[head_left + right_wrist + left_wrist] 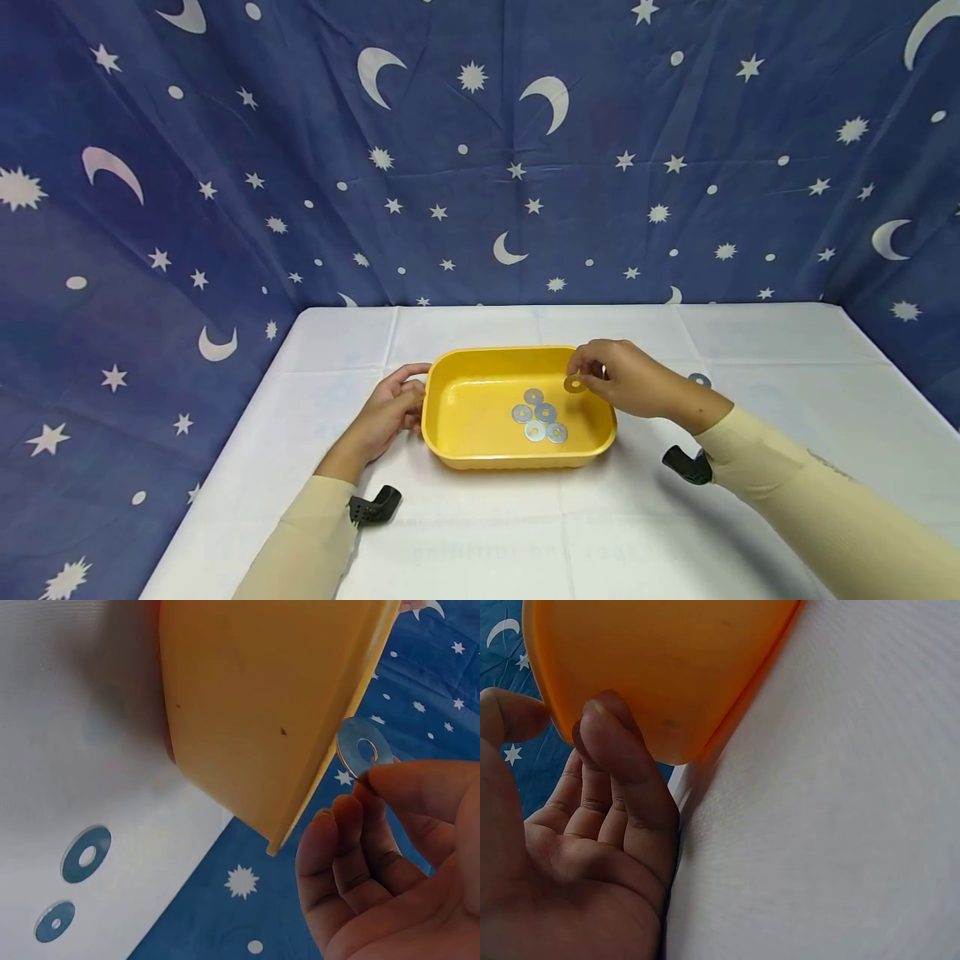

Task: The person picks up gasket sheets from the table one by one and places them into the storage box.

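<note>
The right hand is pinching a metal washer between thumb and fingertip, the piece hanging at the hand's eight o'clock, above the yellow tray toward two o'clock. The left hand is touching the tray's nine o'clock end with loosely bent fingers. Five loose washers are lying inside; two more washers are resting beyond three o'clock on the white table.

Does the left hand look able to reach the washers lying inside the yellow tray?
Probably yes: the left hand touches the yellow tray, whose open top leaves the washers inside uncovered.
</note>
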Tool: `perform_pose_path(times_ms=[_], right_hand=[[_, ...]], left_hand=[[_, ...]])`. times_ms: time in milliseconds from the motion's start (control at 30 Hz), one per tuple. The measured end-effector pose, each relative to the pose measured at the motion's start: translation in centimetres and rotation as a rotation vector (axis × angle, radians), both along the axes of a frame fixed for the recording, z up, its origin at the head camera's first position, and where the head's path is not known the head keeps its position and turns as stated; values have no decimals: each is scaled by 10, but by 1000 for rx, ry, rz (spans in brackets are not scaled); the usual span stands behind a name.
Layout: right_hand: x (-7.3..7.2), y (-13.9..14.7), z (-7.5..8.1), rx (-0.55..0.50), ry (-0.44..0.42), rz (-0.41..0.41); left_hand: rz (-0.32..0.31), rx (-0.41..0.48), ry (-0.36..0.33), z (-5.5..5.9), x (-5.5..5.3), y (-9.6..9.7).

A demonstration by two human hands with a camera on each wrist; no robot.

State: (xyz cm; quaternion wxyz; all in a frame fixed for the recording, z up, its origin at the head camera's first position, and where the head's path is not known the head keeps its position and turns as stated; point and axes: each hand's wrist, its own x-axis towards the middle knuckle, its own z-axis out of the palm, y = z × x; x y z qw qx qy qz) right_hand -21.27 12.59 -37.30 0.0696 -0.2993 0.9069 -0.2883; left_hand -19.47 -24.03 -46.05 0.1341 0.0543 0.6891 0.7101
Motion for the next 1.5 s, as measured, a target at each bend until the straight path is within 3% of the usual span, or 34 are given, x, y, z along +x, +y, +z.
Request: perform_pose_path(times_ms=[467,1200,1500], right_hand=[[-14,-16,-8,86,47,72],[-23,-29,-22,239,102,171],[-25,-28,-27,245,104,201]], left_hand=[[-2,15,-8,-2,-1,-1],[-9,32,-2,-3,-3,-1],[-8,20,0,-3,-2,-1]])
